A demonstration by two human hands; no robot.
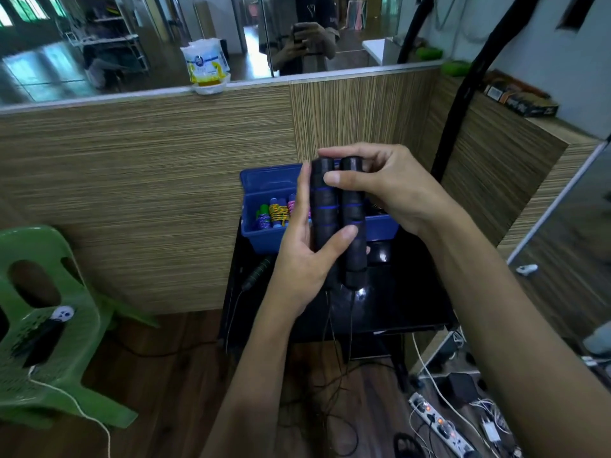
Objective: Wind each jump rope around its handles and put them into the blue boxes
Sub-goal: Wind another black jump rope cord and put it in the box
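Wood-grain partition (148, 193) closes off everything ahead of me and turns a corner on my right, so any free swing has to come toward my body or out to the left, where the green plastic chair (49, 325) stands well clear. Against that partition sits the black table (413, 292), and at its far edge the blue box (264, 239), pushed back so the front of the tabletop stays free for working. Wound ropes (277, 213) in several colours already lie inside it, with some room apparently left at the near wall.

Above the table, in front of the box, I hold the two black handles (337, 219) upright and side by side, touching along their length, because they must sit as one bundle before anything wraps round them. My left hand (304, 259) grips the lower half, thumb laid across both handles; my right hand (380, 190) clasps the tops, thumb in front and fingers curled behind. The thin black rope (334, 345) hangs from the handle bottoms past the table's front edge toward the floor, not yet wound. Another dark handle (256, 272) lies on the table's left side, waiting.
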